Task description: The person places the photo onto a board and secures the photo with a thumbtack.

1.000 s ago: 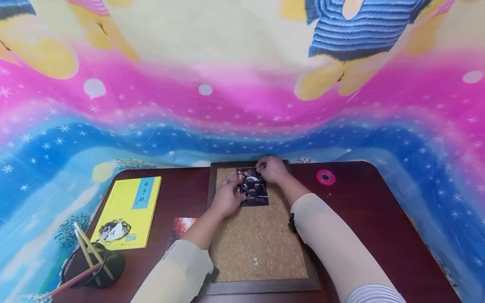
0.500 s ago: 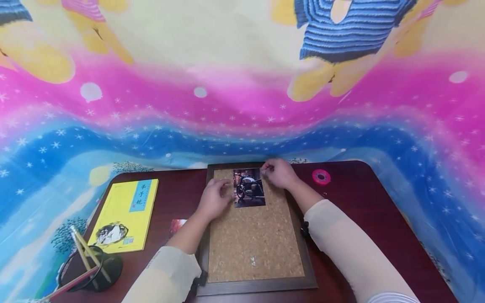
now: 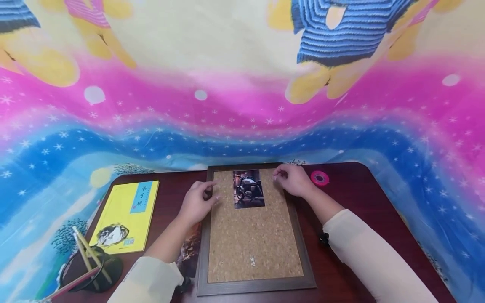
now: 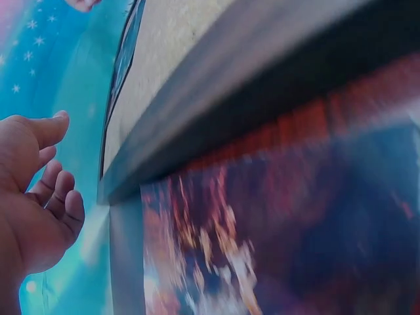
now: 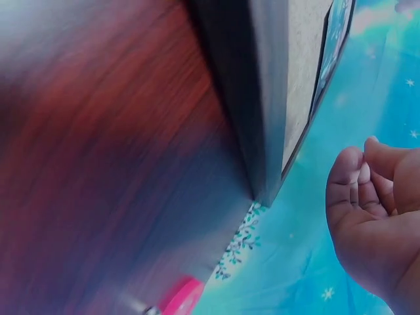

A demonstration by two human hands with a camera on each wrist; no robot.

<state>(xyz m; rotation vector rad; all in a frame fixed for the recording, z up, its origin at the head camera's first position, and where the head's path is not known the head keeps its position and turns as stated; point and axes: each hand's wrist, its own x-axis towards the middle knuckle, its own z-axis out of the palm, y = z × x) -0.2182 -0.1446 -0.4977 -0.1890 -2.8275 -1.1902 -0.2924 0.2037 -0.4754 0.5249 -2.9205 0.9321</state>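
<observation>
While neither hand touches it, the photo [image 3: 248, 188] lies on the board [image 3: 257, 235], close to its top edge and about midway between its sides, just below the centre of the frame. The left hand [image 3: 197, 202], left of the photo, is released, thumb and forefinger apart. The right hand [image 3: 294, 180], over the board's upper right edge, has its fingertips drawn together; I cannot tell whether they pinch anything small. The step in hand looks like setting the photo straight: best to check its sides against the board's edges, nudge with light fingertips, then press from the middle outward and lift straight off so no corner drags. A pale mark [image 3: 252, 261] shows lower on the board. Beyond it, a pink roll [image 3: 313, 178] sits at centre right; a second photo [image 3: 191, 252] lies by the left forearm, with the book [image 3: 132, 216] and pot [image 3: 110, 269] at lower left.
</observation>
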